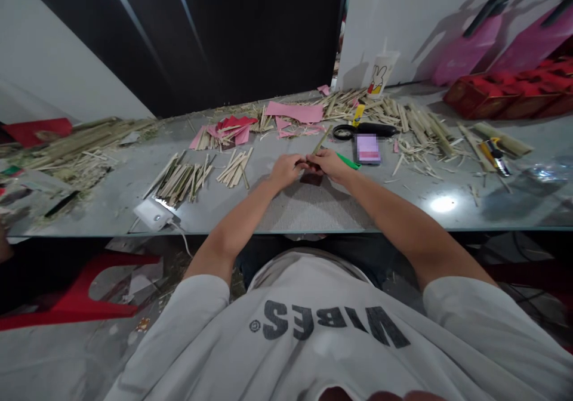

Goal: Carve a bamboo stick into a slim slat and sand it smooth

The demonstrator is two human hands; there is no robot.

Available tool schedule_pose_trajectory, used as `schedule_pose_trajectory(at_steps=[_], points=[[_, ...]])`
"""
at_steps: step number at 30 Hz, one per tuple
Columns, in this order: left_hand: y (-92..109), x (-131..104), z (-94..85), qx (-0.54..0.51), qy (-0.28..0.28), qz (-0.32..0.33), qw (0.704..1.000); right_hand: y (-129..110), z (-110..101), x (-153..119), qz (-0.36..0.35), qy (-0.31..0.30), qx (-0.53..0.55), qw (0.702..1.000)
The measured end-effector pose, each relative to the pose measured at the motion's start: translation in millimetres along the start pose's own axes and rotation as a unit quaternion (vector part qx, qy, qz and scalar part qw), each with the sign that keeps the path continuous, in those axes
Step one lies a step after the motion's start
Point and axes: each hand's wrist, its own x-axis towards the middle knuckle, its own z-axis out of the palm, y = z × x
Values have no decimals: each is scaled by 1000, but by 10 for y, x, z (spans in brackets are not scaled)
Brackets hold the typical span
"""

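Close together over the middle of the table, my left hand (pixel 287 171) and my right hand (pixel 330 163) are both closed, fingertips nearly meeting. A thin bamboo strip (pixel 321 141) sticks up and away from the fingers of my right hand. What my left fingers pinch is small and dark, and I cannot make it out. Just below the fingers is a small dark brown block (pixel 310 179). A green object (pixel 349 162) shows partly from behind my right hand. Left of my hands lie a small pile of bamboo strips (pixel 235 168) and a larger pile of strips (pixel 182 177).
Pink paper (pixel 294 113) lies behind my hands, near black-handled scissors (pixel 371 129) and a phone (pixel 367 149). A paper cup (pixel 382 74) stands at the back. Red boxes (pixel 483 95) and a yellow-and-black cutter (pixel 495 155) are rightward. A white power strip (pixel 153 213) sits at the front edge.
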Motion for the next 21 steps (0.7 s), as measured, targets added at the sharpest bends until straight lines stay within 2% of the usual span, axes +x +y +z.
schedule_pose_trajectory(at_steps=[5,8,11,16,21], points=[[-1,-13,32,27,-50,-2,998,30,-195,21,-24,6,-180,983],[-9,-48,52,53,-84,-12,995,35,-253,18,-38,4,-301,953],[-14,-65,38,69,-118,-15,991,24,-224,-8,-43,-13,-386,921],[1,-54,-10,86,-136,-18,987,9,-140,-41,-46,-33,-463,885],[19,-82,-19,96,-140,-13,985,5,-146,-48,-56,-58,-483,872]])
